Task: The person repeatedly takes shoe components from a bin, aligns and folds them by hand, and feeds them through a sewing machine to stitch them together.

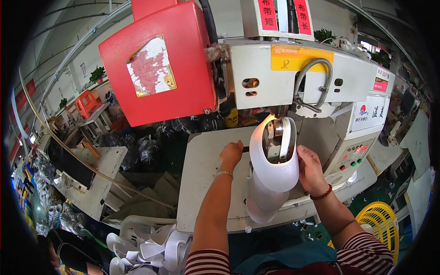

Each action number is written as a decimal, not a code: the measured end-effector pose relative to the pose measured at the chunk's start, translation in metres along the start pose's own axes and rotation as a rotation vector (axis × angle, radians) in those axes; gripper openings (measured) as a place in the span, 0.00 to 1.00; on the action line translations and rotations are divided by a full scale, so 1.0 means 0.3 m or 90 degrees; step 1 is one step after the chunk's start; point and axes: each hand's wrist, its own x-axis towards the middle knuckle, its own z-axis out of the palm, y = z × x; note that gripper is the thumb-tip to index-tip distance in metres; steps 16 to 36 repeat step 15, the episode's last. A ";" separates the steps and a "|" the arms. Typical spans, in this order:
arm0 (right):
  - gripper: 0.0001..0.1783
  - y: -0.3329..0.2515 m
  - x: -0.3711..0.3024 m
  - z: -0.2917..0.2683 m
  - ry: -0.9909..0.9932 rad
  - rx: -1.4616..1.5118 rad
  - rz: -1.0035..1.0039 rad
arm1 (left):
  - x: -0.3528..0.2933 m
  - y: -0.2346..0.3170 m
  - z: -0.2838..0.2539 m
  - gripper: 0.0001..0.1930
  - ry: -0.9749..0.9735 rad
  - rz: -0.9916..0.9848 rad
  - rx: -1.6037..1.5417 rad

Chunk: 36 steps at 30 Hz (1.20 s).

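A smooth white curved piece point(276, 176), its kind unclear, sits under the machine head with its oval opening facing up. Metal machine parts point(276, 130) show inside that opening, and a warm glow lights its top edge. On the piece's right side my right hand point(311, 168) grips the rim, thumb uppermost. My left hand point(231, 153) is a closed fist to the left of the piece; a short dark bar point(246, 149) pokes out between the fist and the piece. A pale, translucent rounded form point(262, 204) lies below the white piece.
A grey machine arm point(256, 94) and red housing point(156, 64) hang over the worktable point(201, 169). A control panel point(352, 158) stands right. White curved pieces point(156, 247) are heaped at lower left; a yellow basket point(380, 224) is at lower right. A person point(68, 250) is at lower left.
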 end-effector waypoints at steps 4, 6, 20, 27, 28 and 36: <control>0.10 0.011 -0.010 -0.051 -0.053 -0.057 -0.004 | 0.067 -0.073 0.115 0.26 0.003 -0.014 0.009; 0.10 0.005 -0.012 -0.054 -0.037 -0.069 -0.002 | 0.091 -0.106 0.129 0.24 -0.023 -0.008 0.011; 0.15 -0.033 -0.083 -0.062 -0.093 -0.195 0.020 | -0.050 -0.040 -0.064 0.13 0.144 0.292 -0.439; 0.15 -0.033 -0.083 -0.062 -0.093 -0.195 0.020 | -0.050 -0.040 -0.064 0.13 0.144 0.292 -0.439; 0.15 -0.033 -0.083 -0.062 -0.093 -0.195 0.020 | -0.050 -0.040 -0.064 0.13 0.144 0.292 -0.439; 0.15 -0.033 -0.083 -0.062 -0.093 -0.195 0.020 | -0.050 -0.040 -0.064 0.13 0.144 0.292 -0.439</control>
